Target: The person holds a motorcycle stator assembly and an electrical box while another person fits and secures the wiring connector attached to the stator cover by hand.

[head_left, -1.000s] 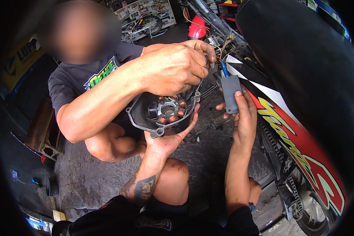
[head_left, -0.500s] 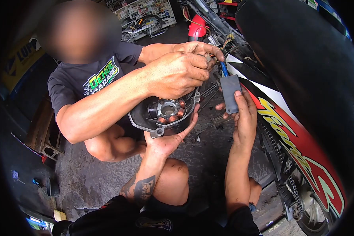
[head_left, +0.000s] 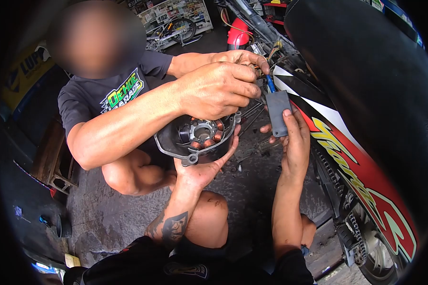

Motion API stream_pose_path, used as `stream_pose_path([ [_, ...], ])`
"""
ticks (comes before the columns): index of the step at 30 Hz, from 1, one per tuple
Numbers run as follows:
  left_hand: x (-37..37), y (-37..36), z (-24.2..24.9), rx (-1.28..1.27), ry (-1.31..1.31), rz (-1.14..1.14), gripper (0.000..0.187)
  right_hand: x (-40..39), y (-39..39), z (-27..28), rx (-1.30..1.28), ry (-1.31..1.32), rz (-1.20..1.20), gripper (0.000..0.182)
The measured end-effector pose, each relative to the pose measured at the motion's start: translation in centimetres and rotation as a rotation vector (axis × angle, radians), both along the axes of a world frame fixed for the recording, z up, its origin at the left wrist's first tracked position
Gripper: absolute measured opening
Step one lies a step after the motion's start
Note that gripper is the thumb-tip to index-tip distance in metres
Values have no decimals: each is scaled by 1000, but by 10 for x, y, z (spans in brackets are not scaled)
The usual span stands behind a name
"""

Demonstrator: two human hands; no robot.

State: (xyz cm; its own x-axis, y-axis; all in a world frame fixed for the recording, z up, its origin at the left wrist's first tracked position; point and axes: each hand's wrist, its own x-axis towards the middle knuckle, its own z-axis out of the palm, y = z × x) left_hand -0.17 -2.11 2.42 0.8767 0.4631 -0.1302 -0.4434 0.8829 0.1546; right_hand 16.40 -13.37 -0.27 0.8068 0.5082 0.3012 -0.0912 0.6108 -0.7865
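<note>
My left hand (head_left: 199,175) supports a dark engine side cover (head_left: 172,144) from below, its fingers along the right side. Inside the cover sits a stator (head_left: 203,131) with copper-wound coils. In my right hand (head_left: 297,135) is a grey rectangular electronic box (head_left: 279,114), thumb on its front face. Blue wiring (head_left: 270,83) comes out of the top of the box. Another person's two hands work at the wires just above: the nearer hand (head_left: 221,90) partly covers the stator cover, and the farther hand (head_left: 247,60) is beside the blue wiring. Their fingertips overlap the wires, so the exact grip is hidden.
A motorcycle with red, white and black side panels (head_left: 390,209) and a black seat (head_left: 361,85) stands at the right. Its frame and loose wiring (head_left: 274,49) lie ahead. Metal parts (head_left: 264,144) are on the dark floor. A wooden bench (head_left: 54,154) is at the left.
The other person's nearer hand has shifted slightly to the right and its fingers have turned, hiding the pale piece seen at its fingertips. My own hands stay nearly still.
</note>
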Motion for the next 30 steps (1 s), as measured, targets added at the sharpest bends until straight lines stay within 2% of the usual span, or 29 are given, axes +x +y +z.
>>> stream_pose_path([
  [30,0,1,-3,-3,-28,10,64,2,0,-1,-14,-3,8,47],
])
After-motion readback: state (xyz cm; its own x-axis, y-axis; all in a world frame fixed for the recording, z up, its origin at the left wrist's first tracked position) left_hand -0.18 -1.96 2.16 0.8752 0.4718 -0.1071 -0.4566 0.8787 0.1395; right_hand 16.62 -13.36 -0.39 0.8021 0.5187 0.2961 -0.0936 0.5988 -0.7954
